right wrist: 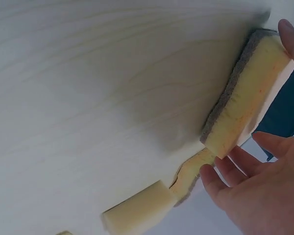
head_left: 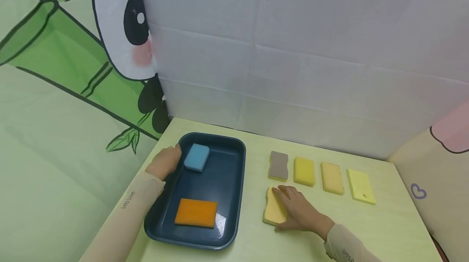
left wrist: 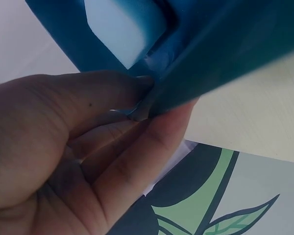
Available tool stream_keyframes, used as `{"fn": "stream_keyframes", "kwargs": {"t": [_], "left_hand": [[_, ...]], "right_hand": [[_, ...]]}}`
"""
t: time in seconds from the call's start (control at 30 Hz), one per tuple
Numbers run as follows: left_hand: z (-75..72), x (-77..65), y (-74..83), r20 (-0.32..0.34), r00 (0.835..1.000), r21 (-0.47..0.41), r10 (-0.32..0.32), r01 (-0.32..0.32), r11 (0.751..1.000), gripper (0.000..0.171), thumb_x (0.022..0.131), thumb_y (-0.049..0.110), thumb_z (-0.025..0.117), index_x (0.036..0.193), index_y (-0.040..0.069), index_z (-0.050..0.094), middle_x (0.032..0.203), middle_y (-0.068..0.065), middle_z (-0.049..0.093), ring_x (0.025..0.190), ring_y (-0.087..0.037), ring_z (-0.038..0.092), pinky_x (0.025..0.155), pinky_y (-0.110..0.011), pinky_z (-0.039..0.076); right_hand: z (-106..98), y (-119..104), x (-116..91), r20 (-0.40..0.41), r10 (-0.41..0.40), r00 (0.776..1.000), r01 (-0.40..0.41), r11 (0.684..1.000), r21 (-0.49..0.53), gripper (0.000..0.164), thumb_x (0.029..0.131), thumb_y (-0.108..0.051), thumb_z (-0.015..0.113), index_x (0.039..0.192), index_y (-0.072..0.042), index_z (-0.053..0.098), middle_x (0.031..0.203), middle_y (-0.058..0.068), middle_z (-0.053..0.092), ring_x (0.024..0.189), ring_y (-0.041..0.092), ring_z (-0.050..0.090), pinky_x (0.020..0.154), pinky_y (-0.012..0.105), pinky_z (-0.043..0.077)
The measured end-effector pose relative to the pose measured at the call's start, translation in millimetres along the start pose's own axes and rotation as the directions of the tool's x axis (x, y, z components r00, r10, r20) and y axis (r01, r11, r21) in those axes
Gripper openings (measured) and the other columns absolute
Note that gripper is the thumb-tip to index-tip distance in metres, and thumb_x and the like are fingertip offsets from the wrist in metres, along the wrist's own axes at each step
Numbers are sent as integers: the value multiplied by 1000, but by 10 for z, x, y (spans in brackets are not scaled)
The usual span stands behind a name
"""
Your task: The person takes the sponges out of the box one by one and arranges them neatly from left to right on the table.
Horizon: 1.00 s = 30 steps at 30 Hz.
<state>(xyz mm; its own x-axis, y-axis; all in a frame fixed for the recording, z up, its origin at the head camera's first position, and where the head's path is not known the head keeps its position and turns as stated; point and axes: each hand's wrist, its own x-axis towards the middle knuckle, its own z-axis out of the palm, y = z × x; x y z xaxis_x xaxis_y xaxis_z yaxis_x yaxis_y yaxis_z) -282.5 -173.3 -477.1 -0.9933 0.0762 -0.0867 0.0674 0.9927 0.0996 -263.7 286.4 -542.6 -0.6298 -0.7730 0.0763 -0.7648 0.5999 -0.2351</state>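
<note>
The left hand [head_left: 164, 162] pinches the rim of the blue tray [head_left: 227, 184], presumably steadying it; the right hand [head_left: 301, 212], spread wide, spans the pale yellow sponge [head_left: 274, 210] lying alongside on the worktop [head_left: 384, 229].

Free tabletop [head_left: 255, 164] between tray [head_left: 224, 184] and row of sponges [head_left: 331, 177], the row's gaps apparently narrow.

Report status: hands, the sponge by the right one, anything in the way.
Left hand pinches dark blue tray at its rim. Right hand spans pale yellow sponge, grip unclear. Sponge outside tray; nothing seen between them.
</note>
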Motion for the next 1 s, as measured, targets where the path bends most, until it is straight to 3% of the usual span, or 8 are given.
{"fn": "stream_keyframes", "kwargs": {"t": [0.53,0.7,1.0], "left_hand": [[-17,5,33,11,1000,-12,-22,22,1000,41,93,-16,54,131,-27,43,105,-37,63,86,-42,68,79,-51,58],[-39,3,40,-13,1000,-4,-17,17,1000,38,93,-16,52,129,-27,45,102,-37,63,85,-43,68,77,-51,58],[-21,19,73,10,1000,-17,-26,26,1000,37,95,-14,51,129,-26,46,103,-36,63,85,-41,68,77,-51,58]], "right_hand": [[-230,-8,124,-62,-78,995,76,996,-40,109,68,-60,85,148,0,41,142,23,44,128,38,45,98,57,44],[-353,-156,296,-61,-76,995,75,997,-21,105,68,-54,88,146,1,42,143,24,44,129,39,44,99,58,43],[-521,-508,638,10,-79,997,79,997,18,103,71,-52,86,148,0,41,146,20,42,134,38,40,108,54,37]]}}
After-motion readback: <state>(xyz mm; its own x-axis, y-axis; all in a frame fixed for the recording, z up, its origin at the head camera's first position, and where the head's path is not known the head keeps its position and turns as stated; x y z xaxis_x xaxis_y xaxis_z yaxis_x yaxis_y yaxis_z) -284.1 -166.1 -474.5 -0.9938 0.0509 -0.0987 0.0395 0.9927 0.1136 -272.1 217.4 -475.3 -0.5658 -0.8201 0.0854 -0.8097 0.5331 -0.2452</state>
